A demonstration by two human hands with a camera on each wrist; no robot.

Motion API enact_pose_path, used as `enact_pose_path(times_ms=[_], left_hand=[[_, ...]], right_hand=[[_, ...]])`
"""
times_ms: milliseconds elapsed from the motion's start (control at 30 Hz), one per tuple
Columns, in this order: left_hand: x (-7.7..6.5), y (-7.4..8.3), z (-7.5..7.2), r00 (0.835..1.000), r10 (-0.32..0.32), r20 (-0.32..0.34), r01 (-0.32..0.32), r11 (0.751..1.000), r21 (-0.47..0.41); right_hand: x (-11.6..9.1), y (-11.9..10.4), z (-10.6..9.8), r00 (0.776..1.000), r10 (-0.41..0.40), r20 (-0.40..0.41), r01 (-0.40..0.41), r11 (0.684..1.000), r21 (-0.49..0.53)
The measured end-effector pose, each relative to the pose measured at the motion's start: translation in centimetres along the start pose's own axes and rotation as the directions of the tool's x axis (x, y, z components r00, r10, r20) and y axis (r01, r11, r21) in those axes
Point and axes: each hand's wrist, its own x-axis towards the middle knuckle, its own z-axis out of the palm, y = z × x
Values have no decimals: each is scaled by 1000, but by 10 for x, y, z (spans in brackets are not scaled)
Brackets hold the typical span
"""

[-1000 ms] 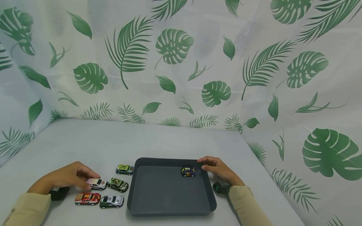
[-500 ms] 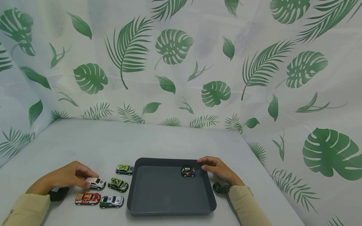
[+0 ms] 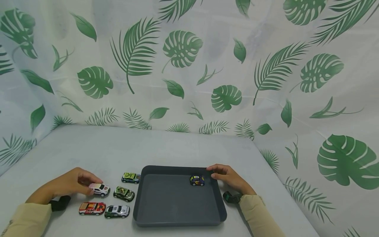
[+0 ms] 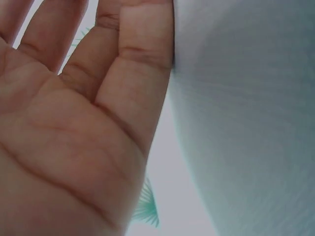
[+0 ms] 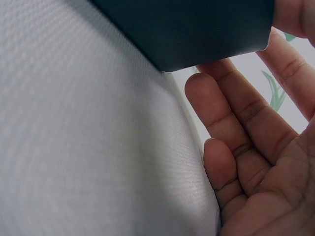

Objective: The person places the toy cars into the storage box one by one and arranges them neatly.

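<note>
At the left, my left hand (image 3: 70, 181) pinches a white toy car (image 3: 100, 189) with pink markings between thumb and fingers. In the left wrist view, the left palm (image 4: 69, 132) fills the picture and the car is out of sight. My right hand (image 3: 229, 177) grips the right rim of a dark grey tray (image 3: 177, 204) near its far corner. The right wrist view has the tray's corner (image 5: 206, 34) between the thumb and the fingers (image 5: 211, 103). A dark blue and yellow toy car (image 3: 197, 180) stands inside the tray at the far right.
Left of the tray stand a yellow-green car (image 3: 131, 177), a camouflage car (image 3: 123, 194), a silver and green car (image 3: 116, 211) and a red-orange car (image 3: 91, 208). All rest on the white table (image 3: 97, 148). A leaf-patterned cloth (image 3: 189, 75) rises behind and at both sides.
My left hand has shifted slightly left with the white toy car, widening its gap to the camouflage car. The right hand and the tray have stayed still.
</note>
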Motion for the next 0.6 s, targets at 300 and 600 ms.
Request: enact_pose_path(times_ms=[300,600], left_hand=[[-4,6,-2,993,-54,-109,67,991,117],[-2,9,3,980,-3,-197,36,986,163]], right_hand=[[0,-1,1,1000,5,-7,-5,1000,0],[0,1,1,1000,5,-5,-4,1000,10]])
